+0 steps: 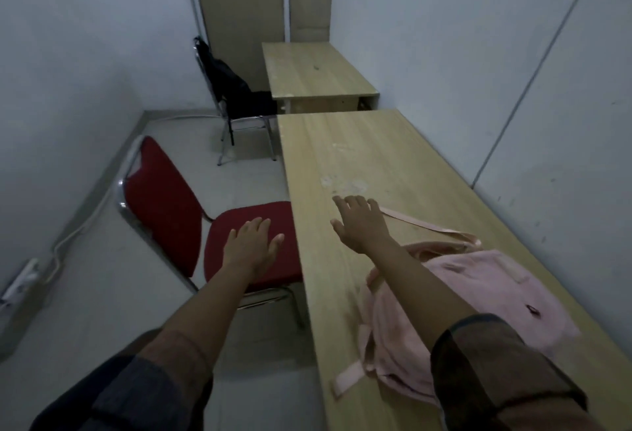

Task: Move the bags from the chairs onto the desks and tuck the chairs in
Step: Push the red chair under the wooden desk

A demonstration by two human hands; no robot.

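A pink backpack (478,297) lies flat on the near wooden desk (359,163), its straps spread out. My right hand (359,222) hovers open above the desk just past the backpack, holding nothing. My left hand (254,246) is stretched out open over the seat of the red chair (164,204), which stands pulled out from the desk with an empty seat. Farther back, a black bag (232,85) sits on a dark chair (246,122) beside the far wooden desk (307,71).
White walls close in on the left and right. A power strip (20,281) with a white cable lies along the left wall on the grey floor (102,293). A covered window (260,9) fills the back wall.
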